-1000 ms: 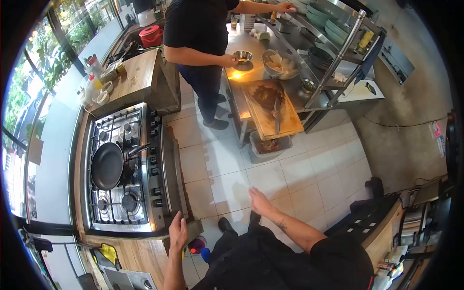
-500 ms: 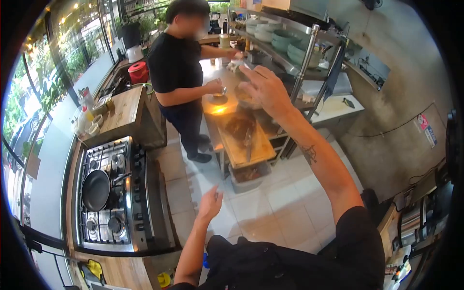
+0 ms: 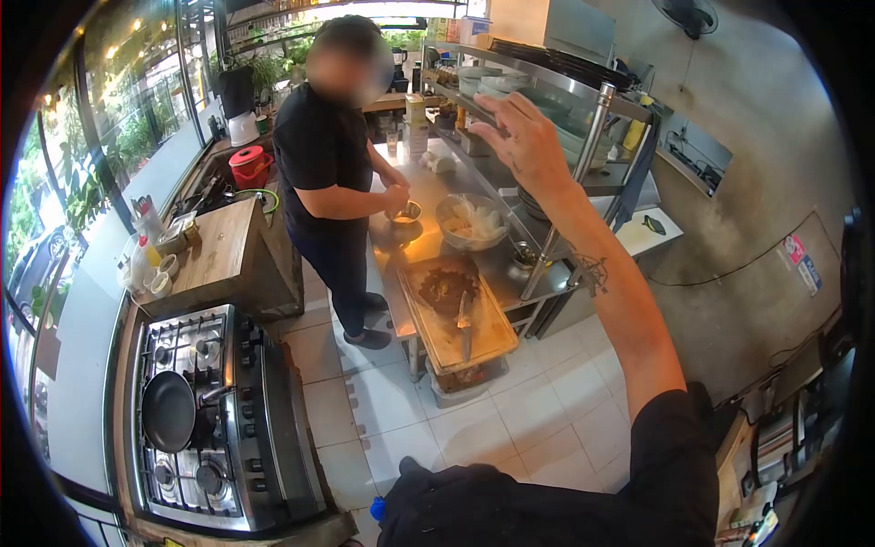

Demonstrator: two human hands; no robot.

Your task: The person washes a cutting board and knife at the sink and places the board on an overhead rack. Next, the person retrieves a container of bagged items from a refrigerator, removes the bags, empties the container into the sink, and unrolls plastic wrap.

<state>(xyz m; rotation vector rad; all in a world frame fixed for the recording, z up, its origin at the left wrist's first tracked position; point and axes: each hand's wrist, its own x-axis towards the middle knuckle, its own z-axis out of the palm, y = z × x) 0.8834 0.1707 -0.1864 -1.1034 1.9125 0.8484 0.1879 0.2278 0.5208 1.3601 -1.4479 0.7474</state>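
Note:
My right hand [image 3: 529, 144] is raised at upper centre right, fingers apart and holding nothing, in front of the shelf with bowls. My left hand is out of the picture. Beyond and below my right hand, a steel table [image 3: 383, 264] bears a wooden cutting board [image 3: 492, 333] with dark chopped food [image 3: 447, 290] and a knife [image 3: 466, 328]. Behind the board stands a large bowl [image 3: 472, 221] with pale contents. A co-worker [image 3: 324, 146] in black stands left of the table, both hands at a small metal bowl [image 3: 406, 213].
At the lower left is a gas stove [image 3: 232, 410] with a black frying pan [image 3: 169, 411]. A wooden counter [image 3: 205, 251] with bottles lies behind it. Under the board sits a grey bin [image 3: 469, 387]. A metal shelf post [image 3: 592, 132] rises at the right.
My right hand has risen from low over the floor to shelf height. My left hand has left the view. The camera has tilted up, and the co-worker's hands have come together at the small bowl.

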